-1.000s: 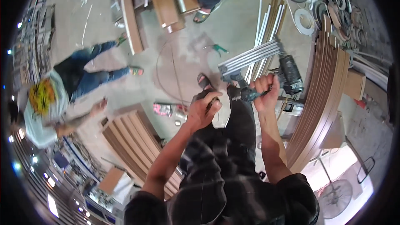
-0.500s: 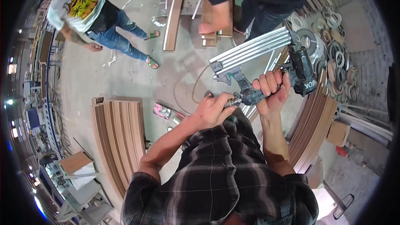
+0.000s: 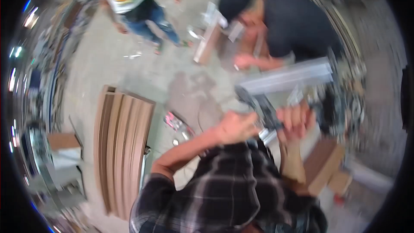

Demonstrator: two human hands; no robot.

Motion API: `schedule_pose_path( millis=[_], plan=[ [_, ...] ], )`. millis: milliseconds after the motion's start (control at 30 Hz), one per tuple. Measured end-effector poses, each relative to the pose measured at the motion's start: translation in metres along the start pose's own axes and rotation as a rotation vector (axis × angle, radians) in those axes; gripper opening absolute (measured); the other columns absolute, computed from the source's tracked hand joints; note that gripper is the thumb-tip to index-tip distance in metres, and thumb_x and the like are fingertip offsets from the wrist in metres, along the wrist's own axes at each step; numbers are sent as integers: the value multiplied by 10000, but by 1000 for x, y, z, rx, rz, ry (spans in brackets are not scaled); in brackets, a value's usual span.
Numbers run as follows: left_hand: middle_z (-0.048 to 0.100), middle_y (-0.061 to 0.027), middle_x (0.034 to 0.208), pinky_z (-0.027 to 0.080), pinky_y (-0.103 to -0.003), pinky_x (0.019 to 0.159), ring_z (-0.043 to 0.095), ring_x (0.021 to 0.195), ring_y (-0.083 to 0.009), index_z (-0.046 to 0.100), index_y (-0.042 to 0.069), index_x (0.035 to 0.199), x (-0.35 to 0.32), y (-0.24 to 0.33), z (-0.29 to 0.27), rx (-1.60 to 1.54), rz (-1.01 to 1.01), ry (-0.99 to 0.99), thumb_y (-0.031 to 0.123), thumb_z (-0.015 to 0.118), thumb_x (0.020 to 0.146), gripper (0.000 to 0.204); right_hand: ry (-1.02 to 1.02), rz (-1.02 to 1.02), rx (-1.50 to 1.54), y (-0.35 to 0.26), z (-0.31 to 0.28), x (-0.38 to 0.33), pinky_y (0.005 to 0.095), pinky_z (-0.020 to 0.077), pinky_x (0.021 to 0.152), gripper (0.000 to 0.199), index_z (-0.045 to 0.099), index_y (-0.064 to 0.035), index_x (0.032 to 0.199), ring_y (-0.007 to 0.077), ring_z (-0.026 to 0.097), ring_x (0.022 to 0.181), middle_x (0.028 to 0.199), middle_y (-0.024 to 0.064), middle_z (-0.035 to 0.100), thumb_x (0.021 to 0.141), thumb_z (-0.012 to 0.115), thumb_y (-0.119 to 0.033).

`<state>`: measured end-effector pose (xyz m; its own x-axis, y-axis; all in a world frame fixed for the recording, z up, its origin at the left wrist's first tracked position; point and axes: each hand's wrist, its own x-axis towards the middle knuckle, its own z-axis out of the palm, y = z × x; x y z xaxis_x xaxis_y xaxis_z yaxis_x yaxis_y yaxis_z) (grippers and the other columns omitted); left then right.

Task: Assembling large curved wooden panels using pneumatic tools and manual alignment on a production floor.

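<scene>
A pneumatic nail gun [image 3: 290, 77] with a long silvery magazine and a dark body is held up in front of my chest, smeared by motion. My right hand [image 3: 296, 121] is wrapped round its dark handle. My left hand [image 3: 238, 127] is closed at the handle's rear end, on the air hose coupling; the coupling itself is hidden by the fingers and blur. A thin hose hangs in a faint loop beside my left hand.
A stack of brown boards [image 3: 123, 151] lies at left, another brown stack [image 3: 321, 166] at right. A pink-and-black package [image 3: 174, 121] lies on the floor. One person [image 3: 297, 21] bends over boards ahead; another [image 3: 142, 8] stands far left. Rolls of edging [image 3: 355, 110] lie at right.
The view has shifted and blurred. Both hands and the nail gun appear slightly lower and further right. The person ahead bends lower, head now in view. Both hands keep their hold.
</scene>
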<state>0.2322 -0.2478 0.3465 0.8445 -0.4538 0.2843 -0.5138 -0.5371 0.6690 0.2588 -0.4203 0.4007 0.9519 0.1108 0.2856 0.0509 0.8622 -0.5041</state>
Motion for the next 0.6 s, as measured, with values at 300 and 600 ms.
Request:
schedule_pose_path(
  millis=[300, 600],
  plan=[
    [617, -175, 767, 467, -404, 659, 613, 730, -316, 523, -17, 969, -4, 22, -23, -621, -117, -266, 311, 479, 940, 332, -256, 26, -21, 1, -5, 0, 293, 371, 521, 343, 390, -143, 741, 82, 335, 407, 533, -49, 341, 978, 397, -391],
    [530, -206, 753, 422, -427, 644, 531, 704, -356, 503, 2, 1009, -6, -15, 34, -617, -107, -240, 320, 543, 889, 342, 125, 28, -363, 5, -12, -24, 325, 389, 524, 373, 478, -112, 804, 121, 344, 405, 530, -27, 353, 933, 410, -455]
  ],
)
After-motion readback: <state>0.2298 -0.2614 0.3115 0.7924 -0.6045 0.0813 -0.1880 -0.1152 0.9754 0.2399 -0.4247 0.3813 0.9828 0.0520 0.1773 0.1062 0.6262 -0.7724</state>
